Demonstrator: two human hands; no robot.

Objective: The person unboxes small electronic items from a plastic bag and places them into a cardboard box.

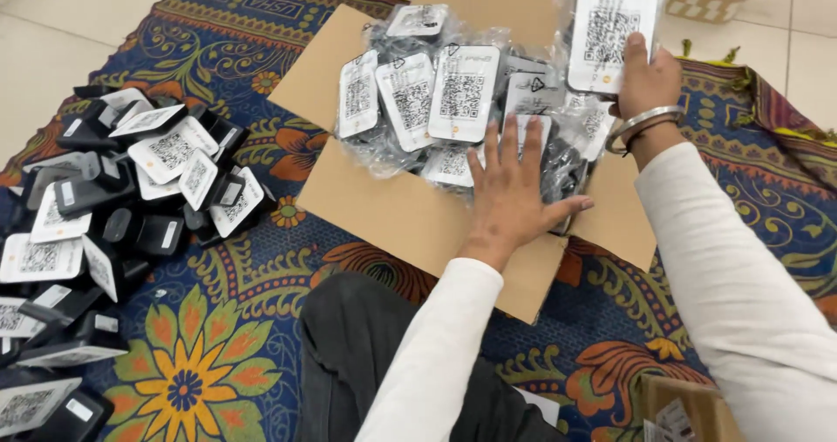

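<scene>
Glossy plastic packets (460,93), matt cardboard box (410,220)

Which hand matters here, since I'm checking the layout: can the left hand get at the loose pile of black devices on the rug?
Probably yes. The left hand rests on the bagged packets in the cardboard box; the pile lies on that side, with only bare rug between, though it looks a long stretch.
</scene>
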